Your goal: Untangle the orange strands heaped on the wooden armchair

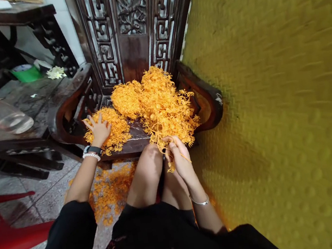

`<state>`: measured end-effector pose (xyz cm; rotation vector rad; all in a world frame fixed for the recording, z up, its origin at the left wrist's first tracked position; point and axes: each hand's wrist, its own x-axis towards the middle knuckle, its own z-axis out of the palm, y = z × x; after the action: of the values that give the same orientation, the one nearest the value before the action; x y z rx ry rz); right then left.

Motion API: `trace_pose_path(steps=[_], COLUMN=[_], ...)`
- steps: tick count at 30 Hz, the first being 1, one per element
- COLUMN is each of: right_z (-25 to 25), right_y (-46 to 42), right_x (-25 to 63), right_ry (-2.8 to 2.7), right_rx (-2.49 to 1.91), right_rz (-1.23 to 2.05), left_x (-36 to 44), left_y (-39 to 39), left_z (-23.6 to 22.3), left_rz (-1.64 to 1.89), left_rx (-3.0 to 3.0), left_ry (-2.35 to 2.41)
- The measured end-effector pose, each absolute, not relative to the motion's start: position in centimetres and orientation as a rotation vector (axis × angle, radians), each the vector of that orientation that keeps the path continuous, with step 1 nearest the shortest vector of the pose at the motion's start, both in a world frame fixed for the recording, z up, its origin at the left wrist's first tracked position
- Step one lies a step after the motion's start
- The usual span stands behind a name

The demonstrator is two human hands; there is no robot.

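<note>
The right grip (179,160) pinches narrowly on wiry, branching orange strands (164,112); the left grip (98,130) spreads wide on a springy orange clump (116,127) beneath it, both piles heaped on a carved dark-wood chair (62,123).

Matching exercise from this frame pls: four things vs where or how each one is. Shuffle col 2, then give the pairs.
Things:
1. left hand
2. right hand
3. loose orange bits
4. red plastic stool

Places or states:
A. scattered on the tiled floor below the dark wooden chair seat
B. at the far left of view
C. gripping orange strands over the knees
D. lying open on an orange pile

Pairs: 1-D, 2-C, 3-A, 4-B
</note>
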<state>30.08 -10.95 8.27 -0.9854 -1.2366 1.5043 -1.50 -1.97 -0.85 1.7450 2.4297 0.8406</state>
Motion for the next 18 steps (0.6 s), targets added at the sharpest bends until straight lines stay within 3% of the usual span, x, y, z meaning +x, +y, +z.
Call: trace_pose_path(steps=[6, 13, 18], right_z=[8.6, 9.2, 9.2], right_y=[-10.5, -10.7, -11.0], right_x=[29.3, 27.5, 27.3], right_ry=[-1.24, -1.198, -0.97], right_rx=[-0.941, -0.808, -0.674], right_rz=[1.441, 1.667, 1.969], left_x=[0.0, 9.2, 13.8], left_y=[-3.0, -5.1, -5.3], left_z=[2.4, 5.7, 5.6], left_rz=[1.063, 1.395, 1.402], left_rx=[1.817, 1.522, 1.382], left_ry=[2.388, 1.134, 0.762])
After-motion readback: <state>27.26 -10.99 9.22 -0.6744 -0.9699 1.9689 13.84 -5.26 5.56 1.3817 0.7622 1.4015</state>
